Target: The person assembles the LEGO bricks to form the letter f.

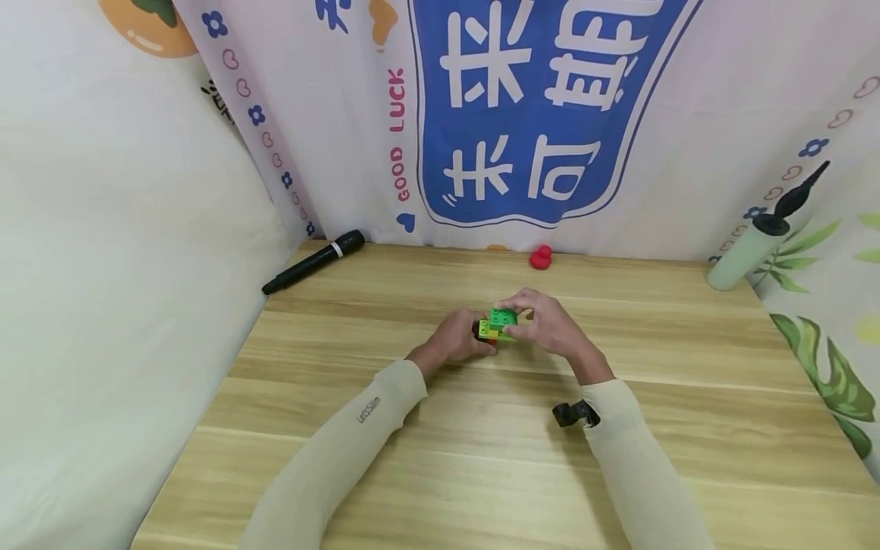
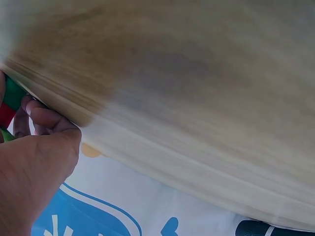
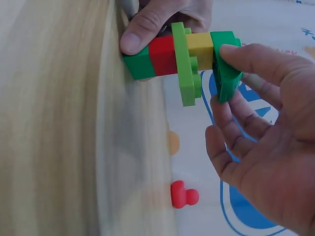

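A stack of toy building bricks stands on the table between the hands. From the bottom, the right wrist view shows a dark green brick (image 3: pixel 139 66), a red brick (image 3: pixel 162 55), a light green plate (image 3: pixel 184 73), a yellow brick (image 3: pixel 200 45) and a sloped green brick (image 3: pixel 226 73). My left hand (image 1: pixel 459 336) grips the lower bricks, its thumb across the bottom green and red ones. With thumb and fingertips, my right hand (image 1: pixel 546 325) pinches the sloped green brick at the top of the stack. In the left wrist view the stack is mostly cut off.
A small red toy (image 1: pixel 541 257) sits at the table's back edge. A black microphone-like stick (image 1: pixel 313 262) lies at back left. At back right stands a pale green cylinder (image 1: pixel 745 252) with a black tip. A printed cloth (image 1: pixel 344 153) hangs behind the wooden table (image 1: pixel 481 466).
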Tool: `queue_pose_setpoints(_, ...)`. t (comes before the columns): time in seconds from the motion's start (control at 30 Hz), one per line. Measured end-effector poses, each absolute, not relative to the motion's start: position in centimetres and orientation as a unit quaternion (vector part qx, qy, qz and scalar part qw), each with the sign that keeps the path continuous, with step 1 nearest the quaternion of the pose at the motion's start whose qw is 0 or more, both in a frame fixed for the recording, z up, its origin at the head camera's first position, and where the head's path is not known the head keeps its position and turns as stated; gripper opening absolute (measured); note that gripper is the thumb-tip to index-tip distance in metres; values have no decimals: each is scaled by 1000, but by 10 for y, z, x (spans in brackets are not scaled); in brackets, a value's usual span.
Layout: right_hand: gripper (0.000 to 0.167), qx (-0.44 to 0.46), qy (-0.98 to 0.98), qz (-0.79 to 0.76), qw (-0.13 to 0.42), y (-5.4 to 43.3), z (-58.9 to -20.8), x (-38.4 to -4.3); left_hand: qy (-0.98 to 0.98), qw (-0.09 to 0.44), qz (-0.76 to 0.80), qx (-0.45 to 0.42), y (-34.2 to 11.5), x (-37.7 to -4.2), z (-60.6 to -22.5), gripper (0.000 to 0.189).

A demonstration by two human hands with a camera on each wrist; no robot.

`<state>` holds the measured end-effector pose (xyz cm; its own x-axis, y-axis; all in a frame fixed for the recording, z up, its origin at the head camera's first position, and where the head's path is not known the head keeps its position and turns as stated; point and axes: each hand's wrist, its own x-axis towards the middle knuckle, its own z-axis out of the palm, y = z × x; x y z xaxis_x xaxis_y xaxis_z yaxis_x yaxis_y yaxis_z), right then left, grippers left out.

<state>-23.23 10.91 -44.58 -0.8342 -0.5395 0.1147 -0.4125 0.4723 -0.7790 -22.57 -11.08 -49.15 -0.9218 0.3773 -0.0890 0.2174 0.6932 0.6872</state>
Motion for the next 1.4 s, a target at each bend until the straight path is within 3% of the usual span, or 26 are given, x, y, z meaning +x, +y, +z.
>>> queue_pose_setpoints(0.17, 51, -262, 851, -447, 84, 113, -454, -233, 913, 110, 359, 161, -113, -226, -490, 33)
queue_pose_setpoints(0.4, 41, -230, 854, -456, 97, 117, -473, -231, 915, 112, 355, 157, -114, -225, -489, 37)
queue_pose_setpoints(0.63, 44, -218, 844, -480, 100, 114, -483, -228, 916, 115, 350, 161, -115, -225, -489, 42)
queue_pose_setpoints(0.93, 58, -160, 815, -547, 107, 125, -490, -231, 915, 102, 351, 169, -112, -227, -486, 68)
queue_pose_setpoints(1.17, 40, -128, 815, -556, 97, 128, -499, -232, 929, 95, 311, 179, -115, -224, -482, 69)
queue_pose_setpoints(1.4, 25, -119, 872, -473, 47, 114, -499, -228, 944, 108, 261, 173, -120, -221, -481, 74)
